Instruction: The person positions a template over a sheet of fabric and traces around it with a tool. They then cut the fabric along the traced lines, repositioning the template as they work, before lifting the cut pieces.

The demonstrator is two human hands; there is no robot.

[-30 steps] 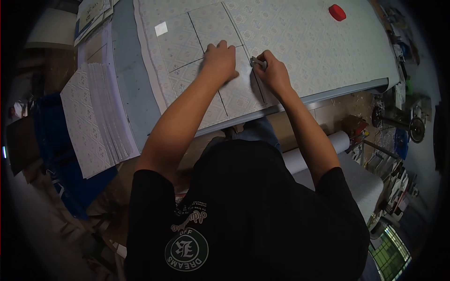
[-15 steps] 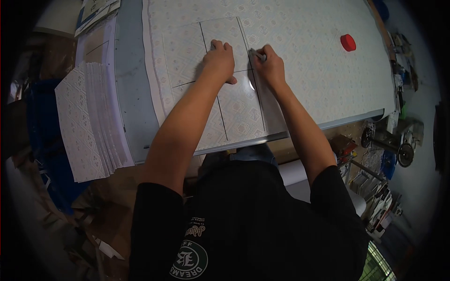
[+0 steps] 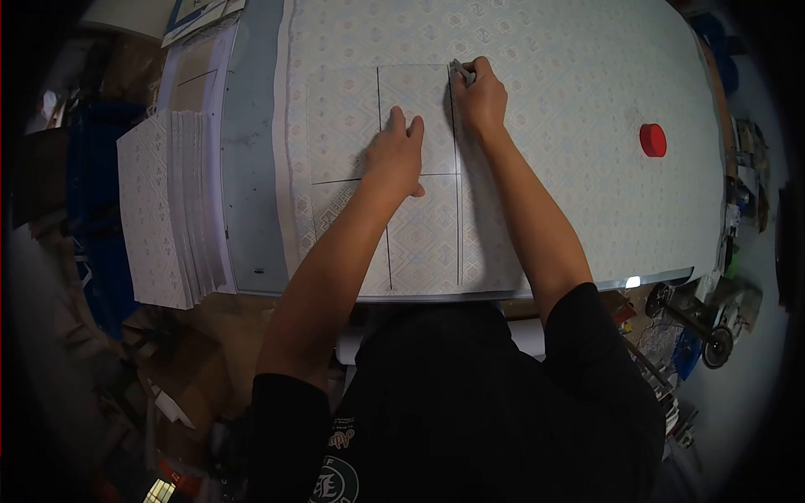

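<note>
A see-through rectangular sheet (image 3: 423,239) with black lines across it lies flat on pale patterned fabric (image 3: 570,201). My left hand (image 3: 396,155) rests on the sheet, fingers apart, pressing near its middle. At the sheet's far right corner, my right hand (image 3: 484,96) is closed around a short grey pen-like tool (image 3: 461,72). The tool's tip points away from me, beside the sheet's edge; its exact kind cannot be made out. Whether the tip touches the fabric is too small to tell.
A red round lid-like object (image 3: 652,140) sits on the fabric to the right. On the left, a stack of folded patterned pieces (image 3: 168,210) hangs over the table edge (image 3: 253,210). A wheeled metal machine part (image 3: 717,344) stands beyond the right edge.
My right hand has slid away from me along the sheet's right edge to the far corner with the grey tool. My left hand stays on the sheet. The camera view has shifted.
</note>
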